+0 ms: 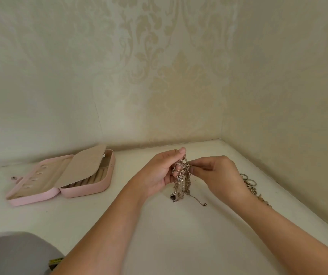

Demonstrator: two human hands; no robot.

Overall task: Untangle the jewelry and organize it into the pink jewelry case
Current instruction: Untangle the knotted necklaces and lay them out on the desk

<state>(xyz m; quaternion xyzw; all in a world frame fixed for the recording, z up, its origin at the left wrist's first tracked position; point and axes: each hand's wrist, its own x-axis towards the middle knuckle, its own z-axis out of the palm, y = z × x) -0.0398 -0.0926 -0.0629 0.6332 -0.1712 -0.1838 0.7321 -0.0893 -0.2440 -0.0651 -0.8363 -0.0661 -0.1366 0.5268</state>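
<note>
A white tabletop (169, 235) fills the lower half of the frame and meets two walls papered in a pale cream damask pattern (159, 66), which join in a corner at right of centre.

Just below the middle of the frame, the left hand (159, 173) holds up a tangled bunch of silver and gold-toned chains (181, 175), its fingers curled round the upper part of the bunch and the thumb standing at the top. The right hand (218, 175) pinches a strand near the top of the same tangle between thumb and fingertips. The chains hang down between the two hands; their lower end reaches the tabletop, and one thin chain with a small clasp (204, 204) trails out to the right.

Behind the right wrist lies a loose heap of metal rings and beaded pieces (250, 184) on the table, near the right wall.

Well apart, at the middle left, the pink jewelry case with beige lining (60, 192) lies open. A beige inner flap (81, 165) is tilted up over its right half, with padded rolls showing beneath, and a snap tab (13, 178) sticks out at its left.

In the lower left corner sits a grey rounded object (14, 253), with a small yellow and black strip (56, 262) at its edge; any print on it is too small to read.
</note>
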